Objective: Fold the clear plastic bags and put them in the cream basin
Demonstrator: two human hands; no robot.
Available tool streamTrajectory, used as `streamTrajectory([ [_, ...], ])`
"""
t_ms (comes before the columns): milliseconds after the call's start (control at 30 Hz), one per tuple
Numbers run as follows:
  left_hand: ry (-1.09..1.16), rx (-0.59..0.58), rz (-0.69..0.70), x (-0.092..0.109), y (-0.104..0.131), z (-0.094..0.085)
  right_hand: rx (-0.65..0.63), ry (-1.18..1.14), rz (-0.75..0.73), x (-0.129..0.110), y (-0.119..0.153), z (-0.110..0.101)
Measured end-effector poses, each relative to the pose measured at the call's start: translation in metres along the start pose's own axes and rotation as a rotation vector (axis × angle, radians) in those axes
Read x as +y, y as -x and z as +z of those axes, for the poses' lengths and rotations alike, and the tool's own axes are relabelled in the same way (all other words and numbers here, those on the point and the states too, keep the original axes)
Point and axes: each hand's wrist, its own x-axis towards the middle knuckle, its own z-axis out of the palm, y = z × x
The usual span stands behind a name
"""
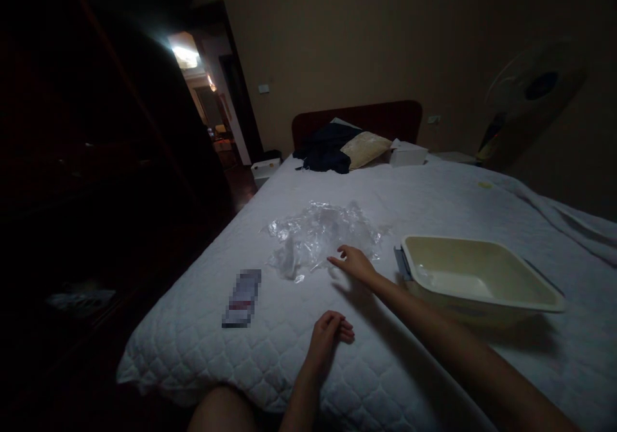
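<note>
Crumpled clear plastic film point(325, 233) lies spread on the white quilted bedcover point(193, 342), just beyond and leftward of the right fingers. On the right hand point(355, 265), thumb and forefinger stand apart with nothing visible between them; in this dim light I cannot tell whether their tips touch the film. Nearer the wearer, the left hand point(331, 328) has its fingers loosely bent, slightly apart, holding nothing visible. Rightward of the right fingers sits a cream rectangular plastic tub point(457, 258). Such thin film likely slips, so gather a thick fold between finger pads rather than pinching one layer.
</note>
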Motion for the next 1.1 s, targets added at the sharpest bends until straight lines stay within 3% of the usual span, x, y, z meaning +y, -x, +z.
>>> streamTrajectory([
  [100,0.032,-0.004,-0.001,0.0,-0.001,-0.001,0.015,-0.128,0.029,-0.001,-0.008,0.02],
  [233,0.067,0.004,-0.008,-0.001,-0.002,-0.002,-0.016,-0.232,0.019,-0.002,-0.012,0.023],
  [467,0.146,0.008,0.014,0.004,0.003,0.0,-0.167,-0.554,0.005,-0.019,0.003,-0.017],
  [567,0.259,0.009,-0.025,0.008,0.004,-0.002,-0.319,-0.884,-0.025,-0.03,0.021,-0.041],
  [700,0.436,-0.014,-0.115,0.014,0.002,-0.007,-0.351,-1.128,0.008,-0.029,0.056,-0.056],
  [800,0.511,-0.036,-0.107,0.018,0.001,-0.01,-0.33,-1.197,0.122,-0.005,0.081,-0.045],
  [967,0.523,0.01,-0.085,0.016,0.0,-0.011,-0.26,-1.245,0.336,0.052,0.107,0.0],
  [1100,0.493,0.015,-0.117,0.012,-0.007,-0.011,-0.139,-1.35,0.371,0.073,0.117,0.019],
])
